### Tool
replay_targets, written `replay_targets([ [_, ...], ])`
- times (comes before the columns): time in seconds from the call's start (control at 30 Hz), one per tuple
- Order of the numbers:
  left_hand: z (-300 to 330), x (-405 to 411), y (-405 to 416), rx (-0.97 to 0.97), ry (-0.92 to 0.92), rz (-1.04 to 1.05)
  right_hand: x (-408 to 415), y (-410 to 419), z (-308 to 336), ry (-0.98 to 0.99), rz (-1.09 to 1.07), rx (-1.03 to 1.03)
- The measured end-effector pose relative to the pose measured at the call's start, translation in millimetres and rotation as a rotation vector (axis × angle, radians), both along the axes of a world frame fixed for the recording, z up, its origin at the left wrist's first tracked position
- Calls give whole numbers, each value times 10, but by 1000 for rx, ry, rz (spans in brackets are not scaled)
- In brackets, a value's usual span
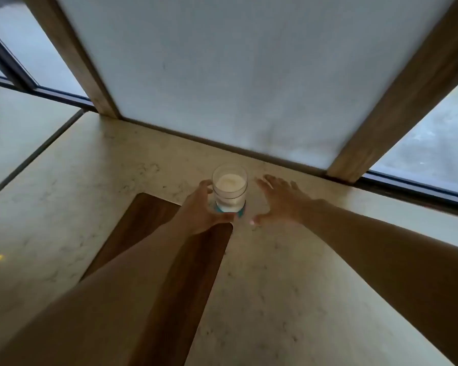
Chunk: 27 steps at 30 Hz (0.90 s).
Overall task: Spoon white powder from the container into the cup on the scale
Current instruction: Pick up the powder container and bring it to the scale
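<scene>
A clear container [229,187] holding white powder, with a teal base, stands on the pale marbled counter [275,260] near the back wall. My left hand [201,207] is wrapped around its left side and lower edge. My right hand [278,200] hovers just right of the container, fingers spread, palm facing it, not touching it. No cup, scale or spoon is in view.
A dark wooden board [148,228] lies on the counter under my left forearm. A frosted glass panel [249,75] with wooden posts [407,101] rises directly behind the container. A counter seam [37,151] runs at the far left.
</scene>
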<state>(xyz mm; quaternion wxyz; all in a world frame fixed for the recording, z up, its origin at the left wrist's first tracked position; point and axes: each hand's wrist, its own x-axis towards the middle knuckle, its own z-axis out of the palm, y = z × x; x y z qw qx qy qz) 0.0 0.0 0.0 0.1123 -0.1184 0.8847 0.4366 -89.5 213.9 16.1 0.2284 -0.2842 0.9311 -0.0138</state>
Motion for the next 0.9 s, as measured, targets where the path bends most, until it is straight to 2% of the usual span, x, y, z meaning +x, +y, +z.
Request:
replay_targets([
  [0.13,-107,-100,78,97,68,66,17,36,-132,73,-55,-113],
  [0.33,-187,-147,166,230,146,115,53,62,-289,115,-42,-123],
  [0.9,-239,-124,248,97,197,166,202,135,-371,70,-86,-211],
])
